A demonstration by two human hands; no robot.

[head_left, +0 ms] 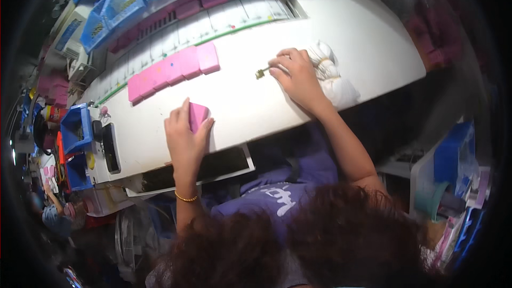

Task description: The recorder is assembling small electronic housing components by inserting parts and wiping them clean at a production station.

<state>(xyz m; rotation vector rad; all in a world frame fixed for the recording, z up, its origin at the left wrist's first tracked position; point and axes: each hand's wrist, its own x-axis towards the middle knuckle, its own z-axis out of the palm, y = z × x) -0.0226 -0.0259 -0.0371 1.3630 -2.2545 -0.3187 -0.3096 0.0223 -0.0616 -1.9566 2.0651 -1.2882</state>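
Observation:
My left hand (pixel 184 130) is closed around a small pink block (pixel 198 116) near the front edge of the white table. Further right, my right hand (pixel 296 74) pinches a thin stem with a small brass-coloured piece (pixel 260 73) at its end, held just over the tabletop. Against the back of that hand lies a tied bundle of white cord (pixel 326 64), partly hidden by the hand. A row of pink blocks (pixel 173 72) stands side by side beyond my left hand.
Blue bins (pixel 124 2) with small brass-coloured parts line the far side, behind a green-edged strip (pixel 213 34) with slots. A dark phone (pixel 110 148) lies at the table's left end. Below the front edge, a drawer (pixel 242 161) sticks out. Another person's hand (pixel 49 188) shows far left.

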